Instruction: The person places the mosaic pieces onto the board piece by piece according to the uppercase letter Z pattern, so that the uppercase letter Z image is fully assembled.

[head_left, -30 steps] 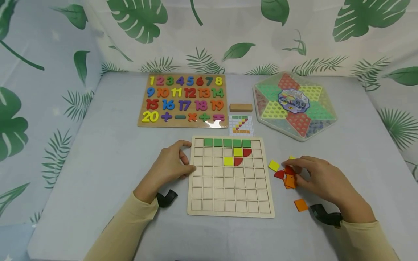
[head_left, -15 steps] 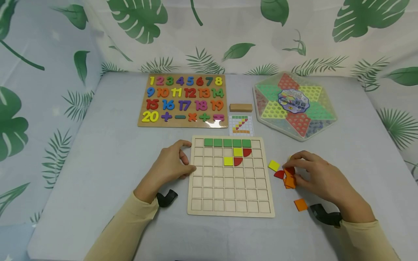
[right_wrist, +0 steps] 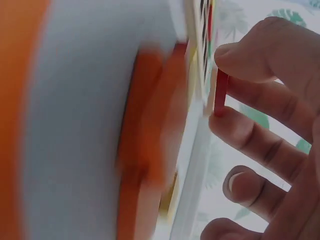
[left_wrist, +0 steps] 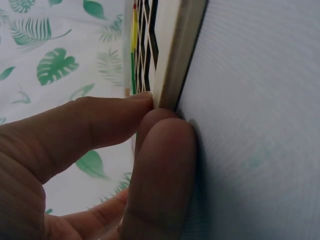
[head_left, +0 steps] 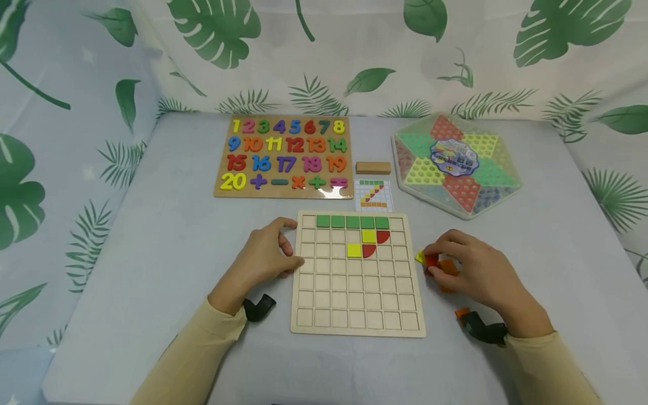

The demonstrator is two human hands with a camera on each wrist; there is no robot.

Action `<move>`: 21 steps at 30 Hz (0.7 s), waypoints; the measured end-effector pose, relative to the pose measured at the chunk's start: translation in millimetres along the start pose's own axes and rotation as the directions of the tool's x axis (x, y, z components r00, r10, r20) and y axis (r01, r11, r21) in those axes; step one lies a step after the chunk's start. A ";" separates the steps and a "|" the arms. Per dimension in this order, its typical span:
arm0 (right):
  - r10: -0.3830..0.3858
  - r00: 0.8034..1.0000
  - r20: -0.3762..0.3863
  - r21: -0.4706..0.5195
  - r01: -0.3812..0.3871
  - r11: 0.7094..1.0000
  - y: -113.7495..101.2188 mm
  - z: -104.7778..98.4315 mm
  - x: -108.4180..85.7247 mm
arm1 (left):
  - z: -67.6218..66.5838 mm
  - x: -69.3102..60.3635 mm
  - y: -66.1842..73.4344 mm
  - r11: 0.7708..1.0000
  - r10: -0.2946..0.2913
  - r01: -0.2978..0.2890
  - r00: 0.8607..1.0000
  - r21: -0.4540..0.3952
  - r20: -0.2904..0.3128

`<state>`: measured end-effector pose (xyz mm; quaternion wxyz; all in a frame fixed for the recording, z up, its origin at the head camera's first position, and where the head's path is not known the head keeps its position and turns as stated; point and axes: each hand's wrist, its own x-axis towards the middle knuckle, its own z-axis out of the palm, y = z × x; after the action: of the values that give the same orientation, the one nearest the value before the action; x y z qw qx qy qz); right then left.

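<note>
My right hand [head_left: 473, 270] pinches a thin red tile [right_wrist: 221, 92] between thumb and fingertips, just right of the wooden grid board [head_left: 334, 298]. Its face is turned away in the right wrist view, so I cannot tell its shape. Beneath the hand lie orange tiles [head_left: 448, 267] and a yellow tile [head_left: 419, 257], partly covered. My left hand [head_left: 260, 253] touches the board's left edge with its thumb and fingertips. In the grid sit a top row of green squares [head_left: 352, 222], two yellow squares [head_left: 368, 236] and two red quarter-circles [head_left: 383, 237].
Behind the board lies a pattern card [head_left: 373, 194], with a wooden block [head_left: 373, 168] beyond it. A number puzzle board [head_left: 283, 157] is at the back left, a hexagonal checkers board [head_left: 455, 163] at the back right. One orange tile [head_left: 461, 315] lies near my right wrist.
My right hand has moved left from the tile pile towards the board, with the red tile held up in its fingertips. The left hand and the tiles in the grid have stayed put.
</note>
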<state>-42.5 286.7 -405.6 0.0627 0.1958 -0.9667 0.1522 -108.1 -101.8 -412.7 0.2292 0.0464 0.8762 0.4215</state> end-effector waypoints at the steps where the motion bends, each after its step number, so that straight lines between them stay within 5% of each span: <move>1: -0.007 1.000 -0.001 0.008 0.007 1.000 -3.7 1.6 3.3 | -0.1 0.0 0.0 1.000 0.000 0.000 1.000 -0.001 0.000; 15: -0.176 0.983 0.047 0.103 0.171 0.980 -58.1 25.4 43.2 | 0.0 2.6 -0.9 1.000 -0.001 0.001 1.000 0.012 -0.002; 21: -0.199 0.975 0.095 0.066 0.193 0.979 -76.5 32.4 55.3 | 0.3 2.9 -2.2 1.000 0.003 -0.003 1.000 0.014 -0.005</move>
<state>-64.8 189.4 -405.6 0.0229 0.2994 -0.9399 0.1624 -110.3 -102.2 -415.5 0.2262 0.0484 0.8796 0.4156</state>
